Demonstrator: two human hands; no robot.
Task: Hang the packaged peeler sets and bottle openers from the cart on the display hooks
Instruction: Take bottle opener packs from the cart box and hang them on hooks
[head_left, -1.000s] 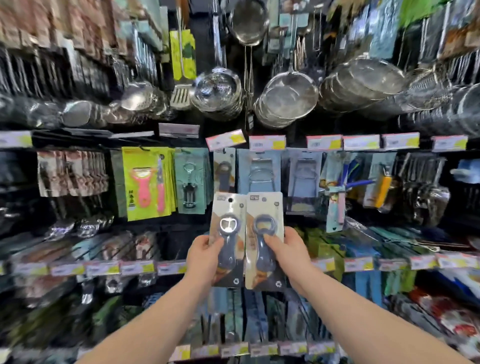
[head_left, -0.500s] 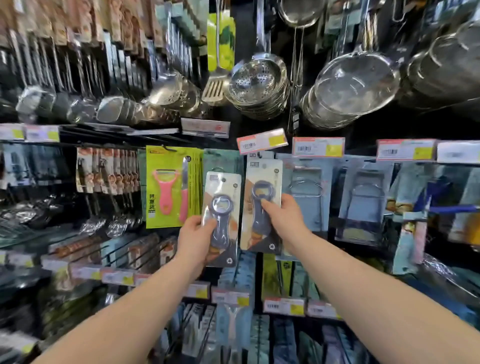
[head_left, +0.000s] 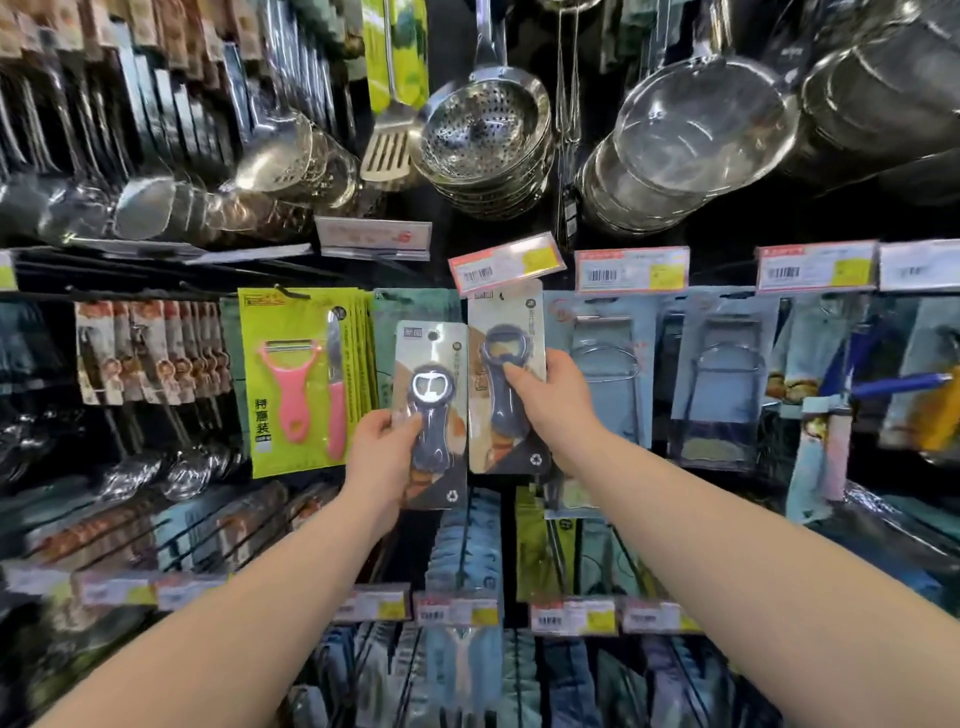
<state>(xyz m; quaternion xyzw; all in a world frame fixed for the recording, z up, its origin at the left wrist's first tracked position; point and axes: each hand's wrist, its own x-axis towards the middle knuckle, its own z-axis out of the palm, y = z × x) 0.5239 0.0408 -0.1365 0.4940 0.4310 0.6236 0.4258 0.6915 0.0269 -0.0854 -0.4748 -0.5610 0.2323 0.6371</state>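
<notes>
Right opener pack (head_left: 506, 384): upright, top edge just under the tilted price tag (head_left: 506, 262), card face toward the camera.
Right hand (head_left: 553, 405): grasps this pack, thumb across the opener's neck, fingers behind the card's right edge.
Left opener pack (head_left: 434, 415): below and left of the tag, lower than the right pack, their edges nearly touching; hang hole unthreaded.
Left hand (head_left: 382, 457): grasps it at the lower left, thumb on the opener's handle.
Hook: presumably behind the tag; not visible, so I cannot tell whether the right pack's hole is on it.
Peeler sets (head_left: 301, 384): green stack hanging further left of the tag.
Strainers (head_left: 483, 130): hang above the tag.
Risk: threading is blind, because the tag hides the hook tip. The hole could miss, and the card could buckle or knock the tag further askew. Letting go before the hole seats would drop the pack.
</notes>
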